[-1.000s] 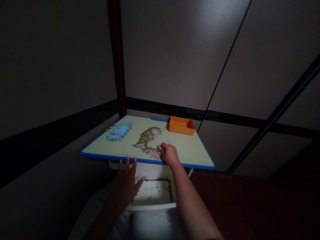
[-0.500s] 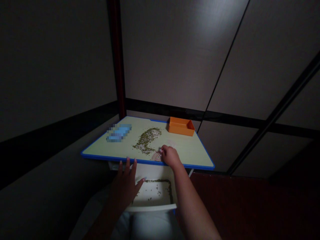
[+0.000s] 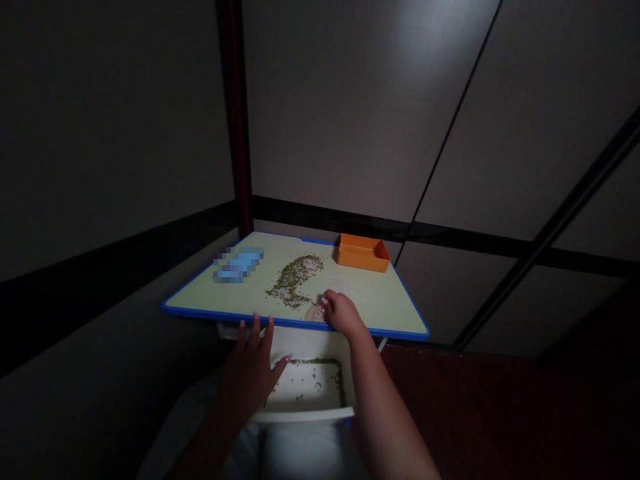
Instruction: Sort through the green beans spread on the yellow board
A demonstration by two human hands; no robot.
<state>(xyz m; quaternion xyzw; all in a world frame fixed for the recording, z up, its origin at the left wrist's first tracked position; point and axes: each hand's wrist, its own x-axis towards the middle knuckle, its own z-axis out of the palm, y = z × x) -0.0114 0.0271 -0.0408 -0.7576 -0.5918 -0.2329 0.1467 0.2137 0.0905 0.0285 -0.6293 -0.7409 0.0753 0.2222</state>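
Note:
My right hand [image 3: 343,312] rests low over the pale tabletop [image 3: 385,303], near its front edge. Its fingertips are pinched together; whatever they hold is too small to make out. Just left of them lies a loose spread of small green grains [image 3: 294,277], like mung beans. My left hand [image 3: 255,367] has its fingers spread, with the fingertips at the table's blue edge and the thumb over the white drawer [image 3: 305,417]. The drawer is pulled out below the tabletop, and more green grains line its inner edges and dot its floor.
An orange open box [image 3: 362,261] stands at the back right of the table. A blurred-out blue item [image 3: 240,265] lies at the left. Panelled walls [image 3: 330,120] close in behind and to the left. Dark red floor [image 3: 480,413] shows at the right.
My right hand has shifted very slightly, its fingers still pinched. My left hand and the spread of grains look the same.

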